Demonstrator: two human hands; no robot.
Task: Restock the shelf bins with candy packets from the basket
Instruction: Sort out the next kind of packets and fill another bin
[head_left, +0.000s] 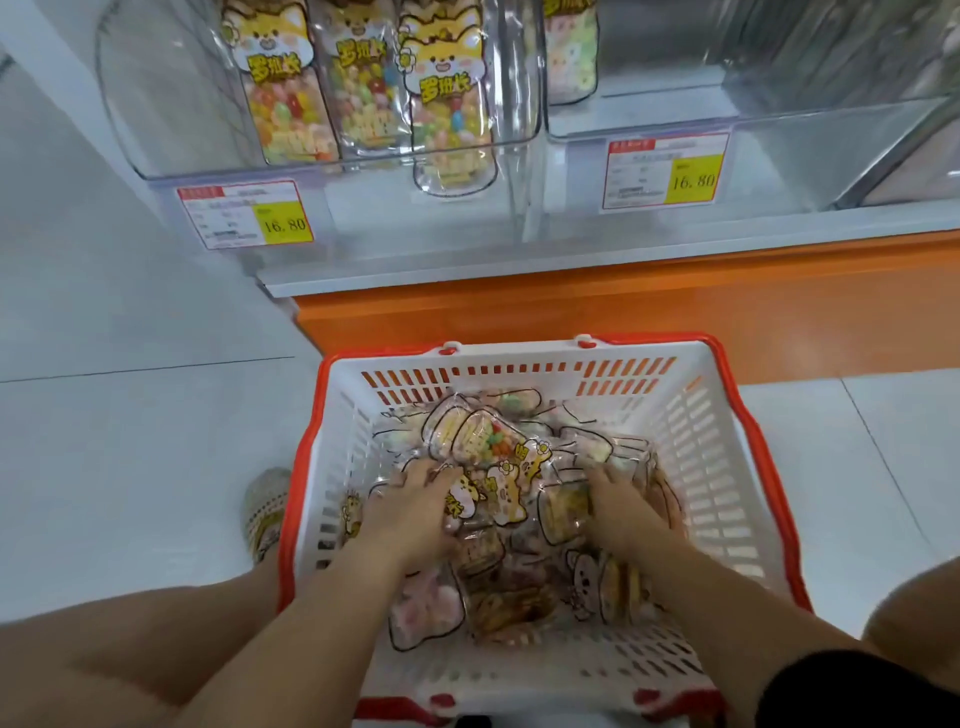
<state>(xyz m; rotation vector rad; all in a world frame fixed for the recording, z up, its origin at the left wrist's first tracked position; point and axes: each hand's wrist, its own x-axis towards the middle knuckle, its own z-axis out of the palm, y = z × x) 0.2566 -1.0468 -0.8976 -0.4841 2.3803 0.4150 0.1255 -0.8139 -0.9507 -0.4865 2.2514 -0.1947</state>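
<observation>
Half the view is pale tiled floor (130, 467). Next the white shelf ledge (519, 260) on an orange plinth (571, 312). The white slotted basket (701, 415), red rim, sits on the floor right against the plinth, between the person's knees. Two clear bins on the ledge: the left bin (171, 104) holds three upright jelly-bean packets (447, 104) bunched at its right side, each with a cartoon fox header and yellow "罗班长"; the rightmost sits lowest, at the bin's front wall. The right bin (779, 119) shows one pastel candy packet (571, 52) at its far left, top cut off by the frame. The loose candy packet pile (498, 441) fills the basket floor: same fox headers, mixed fills (jelly beans, pink pieces, brown biscuit-like pieces), lying flat and overlapping, print mostly unreadable through the glare. Price tags are clipped to the bin fronts, left tag (244, 215) and right tag (667, 169), both red header, yellow block, "16.80"; the small print is too blurred to read. Left hand (415, 504) is palm-down on the pile left of centre, right hand (623, 504) palm-down beside a yellow-filled packet; fingertips are sunk into the wrappers, so can't tell whether either actually grips a packet. A patterned shoe (265, 504) sits just outside the basket's left wall.
</observation>
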